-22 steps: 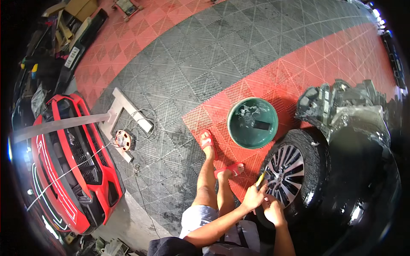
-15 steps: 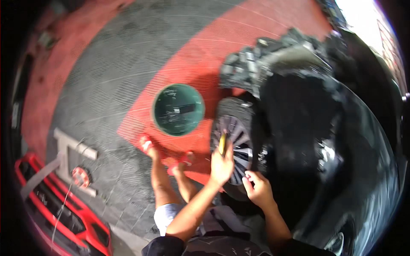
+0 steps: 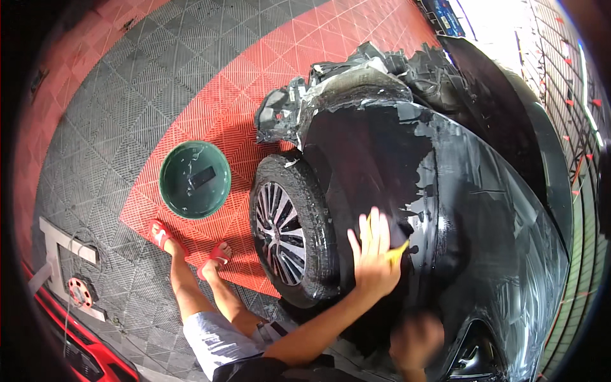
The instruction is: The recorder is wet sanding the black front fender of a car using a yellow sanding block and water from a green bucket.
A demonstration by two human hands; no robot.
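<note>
Two hands, head view: I see both up on the black car's wet fender (image 3: pixel 445 210), above the front wheel (image 3: pixel 283 232)
Left hand (image 3: pixel 374 254): fingers spread wide and laid flat on the panel, palm pressing a yellow squeegee (image 3: pixel 398 250) against it; I judge the open palm is there to spread even pressure over the tool
Yellow squeegee: mostly hidden under the left palm, only its edges poking out past the fingers on the right side and between them; it lies under the hand, touching the fender, not pinched by fingertips
Right hand (image 3: pixel 415 340): blurred, lower on the panel near the dark side window (image 3: pixel 480 353); I cannot tell whether it is open or closed, or whether it holds anything
Film on fender: glossy sheet with ragged pale edges, looks wet
Green basin (image 3: pixel 195 180): on the red floor tiles, left of the wheel, well apart from both hands, within reach of the legs; a dark flat thing lies inside
Feet: red sandals (image 3: pixel 162 234) planted between basin and wheel, legs braced toward the car
</note>
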